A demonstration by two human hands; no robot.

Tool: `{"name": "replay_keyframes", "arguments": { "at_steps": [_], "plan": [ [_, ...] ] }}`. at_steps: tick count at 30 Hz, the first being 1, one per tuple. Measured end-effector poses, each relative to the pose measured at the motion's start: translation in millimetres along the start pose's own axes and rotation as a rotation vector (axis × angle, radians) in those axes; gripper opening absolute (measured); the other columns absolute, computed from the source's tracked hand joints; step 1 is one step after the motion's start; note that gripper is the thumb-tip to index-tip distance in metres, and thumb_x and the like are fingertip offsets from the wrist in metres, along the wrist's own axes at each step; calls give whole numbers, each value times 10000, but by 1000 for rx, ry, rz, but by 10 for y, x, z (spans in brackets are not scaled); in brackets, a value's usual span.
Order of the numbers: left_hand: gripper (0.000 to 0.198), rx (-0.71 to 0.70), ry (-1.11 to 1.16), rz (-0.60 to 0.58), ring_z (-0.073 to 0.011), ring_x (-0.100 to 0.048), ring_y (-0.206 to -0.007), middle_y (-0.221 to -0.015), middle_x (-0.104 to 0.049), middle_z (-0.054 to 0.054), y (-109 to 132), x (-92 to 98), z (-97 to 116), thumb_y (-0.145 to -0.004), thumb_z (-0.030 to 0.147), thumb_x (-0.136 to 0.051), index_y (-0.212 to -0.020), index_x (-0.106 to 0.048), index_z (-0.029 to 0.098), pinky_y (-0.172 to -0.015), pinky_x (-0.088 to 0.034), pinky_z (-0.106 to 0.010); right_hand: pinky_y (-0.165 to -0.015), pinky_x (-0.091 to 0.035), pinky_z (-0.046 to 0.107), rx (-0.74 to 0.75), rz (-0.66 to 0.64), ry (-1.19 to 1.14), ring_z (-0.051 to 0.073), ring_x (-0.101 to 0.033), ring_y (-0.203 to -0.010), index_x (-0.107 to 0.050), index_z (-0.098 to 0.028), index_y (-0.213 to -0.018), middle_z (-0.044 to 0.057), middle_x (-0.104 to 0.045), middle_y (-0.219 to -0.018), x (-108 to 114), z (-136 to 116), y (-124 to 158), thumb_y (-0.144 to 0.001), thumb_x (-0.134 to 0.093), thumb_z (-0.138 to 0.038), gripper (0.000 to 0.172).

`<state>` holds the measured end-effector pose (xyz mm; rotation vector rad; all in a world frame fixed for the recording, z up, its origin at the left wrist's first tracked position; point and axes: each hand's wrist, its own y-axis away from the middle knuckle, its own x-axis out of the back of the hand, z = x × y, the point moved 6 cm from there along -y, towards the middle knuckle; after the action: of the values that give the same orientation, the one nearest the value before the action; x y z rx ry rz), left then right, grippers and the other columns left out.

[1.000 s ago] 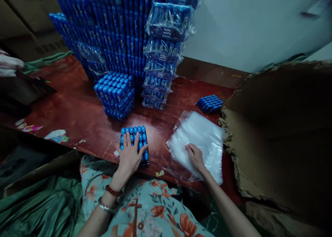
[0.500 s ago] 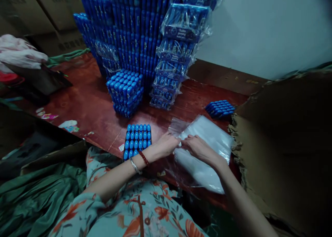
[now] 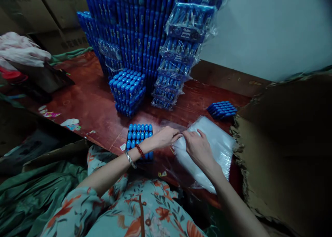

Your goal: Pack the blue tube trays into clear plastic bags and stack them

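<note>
My left hand (image 3: 167,137) is closed, its fingertips pinching the edge of a clear plastic bag (image 3: 171,124). My right hand (image 3: 195,143) pinches the same bag close by, thumb and fingers pressed together near the left fingertips. Under my right hand lies a stack of clear plastic bags (image 3: 218,140), spread flat on the red table. A block of blue capsule-shaped pieces in rows (image 3: 138,135) lies beside my left wrist, partly covered by my forearm. What the pieces are I cannot tell.
Behind stands a tall pile of blue packs (image 3: 129,33), with wrapped, labelled packs (image 3: 169,67) stacked beside it. A shorter blue stack (image 3: 127,88) sits in front. Another small blue block (image 3: 222,109) lies at right, near a torn cardboard box (image 3: 275,143). Scraps (image 3: 71,123) lie at left.
My left hand has shifted slightly up and left, drawing the bag's edge along. My right hand has turned more upright over the bag stack. The view has shifted a little.
</note>
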<state>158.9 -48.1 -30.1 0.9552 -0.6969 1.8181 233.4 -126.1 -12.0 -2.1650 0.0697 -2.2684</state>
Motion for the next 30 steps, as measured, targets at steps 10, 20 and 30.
{"name": "replay_keyframes", "arguments": {
  "at_steps": [10,20,30],
  "plan": [
    [191,-41,-474,-37,-216,-606,-761,-862,-639,-81,511,334,-254,-904,104,-391,-1005,-542,164,-637,-405,-301,-641,-360,245,47,-27,-216,179,-624,-771,-585,-197,-997,67,-685,-874,61,46,-72,-899,-396,-173,215],
    [173,281,-381,6,-157,-581,-663,-719,-600,-34,767,1142,-669,-828,82,-439,-881,-582,163,-559,-353,-242,-562,-304,226,254,-45,-238,144,-579,-665,-600,-220,-957,19,-655,-753,519,-323,-634,-896,-503,-284,131],
    [241,586,-551,252,-236,-633,-826,-906,-640,-97,1090,1399,-736,-882,93,-378,-1033,-559,141,-677,-439,-299,-590,-346,268,15,2,152,218,-617,-775,-630,-165,-906,126,-654,-879,633,-372,-1134,-876,-443,-166,189]
  ]
}}
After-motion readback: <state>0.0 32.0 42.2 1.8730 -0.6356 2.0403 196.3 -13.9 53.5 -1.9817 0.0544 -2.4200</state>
